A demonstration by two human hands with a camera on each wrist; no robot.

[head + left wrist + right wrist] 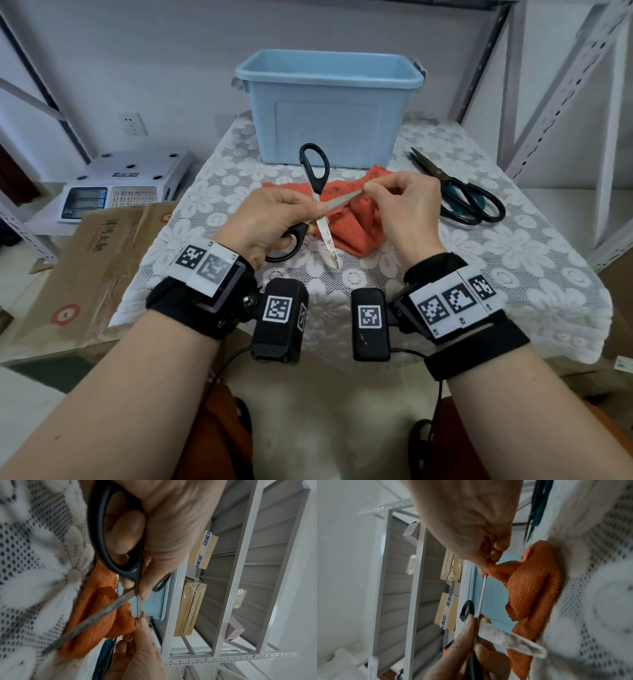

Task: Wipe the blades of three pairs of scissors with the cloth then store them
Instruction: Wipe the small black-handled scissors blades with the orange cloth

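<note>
The left hand (265, 219) grips the black-handled scissors (317, 202) by the lower handle loop, fingers curled through it and thumb pressed near the pivot, so the pair is held spread wide above the tabletop (513, 274) — one stained blade points down toward the person, the other angles up to the right. The right hand (407, 205) pinches a fold of the orange cloth (356, 226) around the tip of that upper blade; the rest of the cloth hangs down and bunches on the lace-patterned cover. In the left wrist view the lower blade (89, 623) looks dull and spotted along its length, lying across the orange cloth (102, 601). In the right wrist view the pinching fingertips (498, 555) close on cloth gathered at the thin edge of the blade. A second pair, the teal-handled scissors (459, 192), lies flat on the tabletop to the right, well apart from the hands. A light blue storage bin (329, 106) stands at the far edge, just behind the cloth — its lid off. A white electronic scale (120, 185) sits lower down to the left.
</note>
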